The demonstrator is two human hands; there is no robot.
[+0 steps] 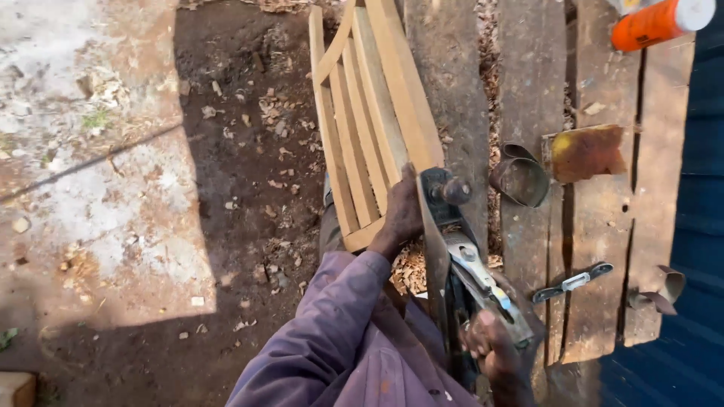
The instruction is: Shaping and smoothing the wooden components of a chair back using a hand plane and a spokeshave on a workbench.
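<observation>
On workbench (528, 90), hand plane (460, 249) lengthwise along slatted frame (369, 120)

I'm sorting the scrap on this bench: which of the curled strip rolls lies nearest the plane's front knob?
The larger coil, just right of the knob and beside the rusty sheet piece. The other roll sits far off at the bench's right edge.

You stand outdoors, strong sunlight. Ground (226, 113) bare reddish-brown earth, strewn with wood shavings (275, 105). Pale concrete patch (90, 188) at your left, sunlit, cracked, dusted with soil. Hard-edged shadow across lower ground. Worktop (528, 90) of weathered grey planks, gaps packed with sawdust. Dark blue wall (701, 226) along right edge.
</observation>
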